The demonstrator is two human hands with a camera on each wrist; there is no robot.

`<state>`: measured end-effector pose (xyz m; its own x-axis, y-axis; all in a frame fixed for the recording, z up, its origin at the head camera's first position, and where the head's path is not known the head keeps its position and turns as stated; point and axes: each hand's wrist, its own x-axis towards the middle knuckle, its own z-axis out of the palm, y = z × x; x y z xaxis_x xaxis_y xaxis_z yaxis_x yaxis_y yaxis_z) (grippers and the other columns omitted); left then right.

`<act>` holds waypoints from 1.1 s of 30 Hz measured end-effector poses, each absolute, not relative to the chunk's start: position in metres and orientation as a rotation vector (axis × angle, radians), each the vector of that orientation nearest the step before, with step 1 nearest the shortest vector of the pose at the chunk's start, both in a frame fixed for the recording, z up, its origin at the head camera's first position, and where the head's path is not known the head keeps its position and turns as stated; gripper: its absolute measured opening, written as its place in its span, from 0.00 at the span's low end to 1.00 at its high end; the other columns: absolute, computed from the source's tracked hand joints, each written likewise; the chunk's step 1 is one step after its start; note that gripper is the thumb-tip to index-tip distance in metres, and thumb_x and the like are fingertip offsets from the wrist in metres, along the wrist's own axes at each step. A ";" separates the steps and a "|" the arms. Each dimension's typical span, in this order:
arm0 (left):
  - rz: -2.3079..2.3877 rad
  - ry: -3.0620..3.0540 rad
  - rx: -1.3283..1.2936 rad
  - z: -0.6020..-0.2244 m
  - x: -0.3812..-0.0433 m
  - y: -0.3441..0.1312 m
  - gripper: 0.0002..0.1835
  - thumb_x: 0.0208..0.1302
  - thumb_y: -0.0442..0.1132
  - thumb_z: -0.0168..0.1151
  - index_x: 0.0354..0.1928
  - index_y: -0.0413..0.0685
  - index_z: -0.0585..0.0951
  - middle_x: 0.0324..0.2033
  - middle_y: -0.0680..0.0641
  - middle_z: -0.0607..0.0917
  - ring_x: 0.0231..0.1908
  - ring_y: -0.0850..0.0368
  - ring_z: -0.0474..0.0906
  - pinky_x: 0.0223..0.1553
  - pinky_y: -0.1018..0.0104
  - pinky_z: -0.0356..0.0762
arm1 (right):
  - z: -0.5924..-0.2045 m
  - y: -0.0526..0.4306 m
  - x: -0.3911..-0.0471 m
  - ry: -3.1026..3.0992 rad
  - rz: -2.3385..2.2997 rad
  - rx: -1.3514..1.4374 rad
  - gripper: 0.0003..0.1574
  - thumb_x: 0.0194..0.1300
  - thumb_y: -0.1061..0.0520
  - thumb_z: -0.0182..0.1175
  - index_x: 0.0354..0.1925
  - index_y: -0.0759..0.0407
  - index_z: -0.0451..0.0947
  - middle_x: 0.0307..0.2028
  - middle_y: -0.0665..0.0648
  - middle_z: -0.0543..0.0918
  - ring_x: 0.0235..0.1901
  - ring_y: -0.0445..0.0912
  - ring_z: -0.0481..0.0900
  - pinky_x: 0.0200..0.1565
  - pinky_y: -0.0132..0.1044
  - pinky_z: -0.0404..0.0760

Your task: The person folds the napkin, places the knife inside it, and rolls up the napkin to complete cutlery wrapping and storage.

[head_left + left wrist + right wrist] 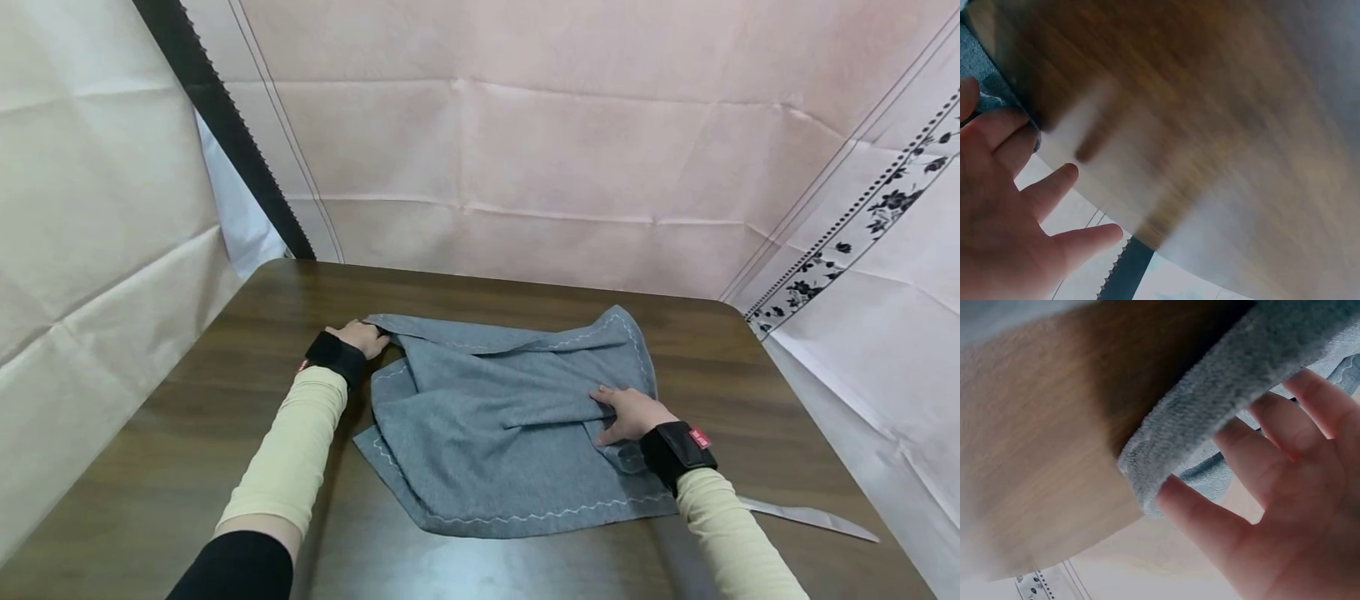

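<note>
A grey-blue cloth [510, 450] with pale wavy stitching along its edges lies rumpled and partly folded over itself on the brown table [187, 433]. At its far left corner, my left hand [362, 337] pinches the fabric. The left wrist view shows the thumb and nearer fingers at the cloth's edge [985, 69], while the other fingers are spread clear of it. Over the cloth's right side, my right hand [636, 414] rests with fingers spread. In the right wrist view, its fairly straight fingertips touch a raised fold [1210, 406].
A pale, blade-shaped flat object [813, 518] lies at the table's right, partly hidden by the right sleeve [731, 525]. White and pinkish hanging sheets [525, 158] surround the table, with a black band [240, 142] at left and a floral strip [862, 221] at right.
</note>
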<state>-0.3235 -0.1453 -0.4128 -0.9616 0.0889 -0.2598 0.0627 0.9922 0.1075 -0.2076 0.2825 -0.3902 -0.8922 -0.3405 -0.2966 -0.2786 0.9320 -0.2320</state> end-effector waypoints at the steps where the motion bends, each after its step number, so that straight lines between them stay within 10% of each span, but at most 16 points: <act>1: 0.142 2.868 0.110 -0.413 -0.325 -0.145 0.28 0.70 0.51 0.35 0.62 0.38 0.66 0.62 0.34 0.62 0.64 0.37 0.51 0.56 0.32 0.45 | -0.389 0.282 -0.207 2.762 -0.260 -0.444 0.47 0.45 0.49 0.72 0.61 0.63 0.66 0.61 0.68 0.64 0.59 0.66 0.60 0.52 0.58 0.64; 8: 0.112 2.908 0.154 -0.410 -0.324 -0.140 0.24 0.67 0.47 0.44 0.56 0.35 0.72 0.59 0.33 0.68 0.61 0.37 0.57 0.53 0.32 0.51 | -0.390 0.275 -0.207 2.789 -0.264 -0.404 0.49 0.41 0.48 0.74 0.60 0.62 0.67 0.57 0.68 0.69 0.56 0.62 0.66 0.48 0.57 0.69; 11: 0.171 3.046 0.318 -0.408 -0.322 -0.129 0.14 0.63 0.39 0.48 0.36 0.35 0.79 0.40 0.34 0.79 0.42 0.41 0.74 0.43 0.41 0.66 | -0.389 0.275 -0.206 2.793 -0.254 -0.400 0.51 0.40 0.48 0.74 0.61 0.62 0.65 0.57 0.69 0.69 0.56 0.63 0.66 0.48 0.57 0.68; 15: 0.401 3.205 0.590 -0.405 -0.318 -0.109 0.16 0.59 0.30 0.46 0.14 0.45 0.65 0.16 0.45 0.69 0.17 0.52 0.65 0.22 0.58 0.63 | -0.387 0.275 -0.203 2.791 -0.258 -0.389 0.53 0.39 0.47 0.75 0.61 0.63 0.64 0.57 0.70 0.68 0.56 0.64 0.65 0.49 0.59 0.67; 23: 0.588 3.323 1.060 -0.404 -0.315 -0.085 0.06 0.63 0.34 0.53 0.29 0.44 0.77 0.29 0.45 0.72 0.31 0.49 0.67 0.33 0.57 0.65 | -0.388 0.273 -0.202 2.788 -0.255 -0.402 0.54 0.38 0.47 0.75 0.61 0.64 0.64 0.58 0.71 0.67 0.56 0.64 0.65 0.49 0.59 0.67; 33: 0.232 3.038 1.172 -0.418 -0.319 -0.074 0.08 0.50 0.27 0.54 0.17 0.43 0.73 0.16 0.50 0.67 0.19 0.60 0.55 0.24 0.67 0.54 | -0.390 0.272 -0.203 2.787 -0.249 -0.396 0.53 0.39 0.48 0.75 0.60 0.65 0.64 0.59 0.71 0.65 0.57 0.64 0.63 0.52 0.57 0.65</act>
<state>-0.3193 -0.0742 -0.4185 -0.7355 0.6571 0.1652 0.6746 0.7330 0.0878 -0.2033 0.2721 -0.3899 -0.9123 -0.2968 -0.2822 -0.2420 0.9466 -0.2131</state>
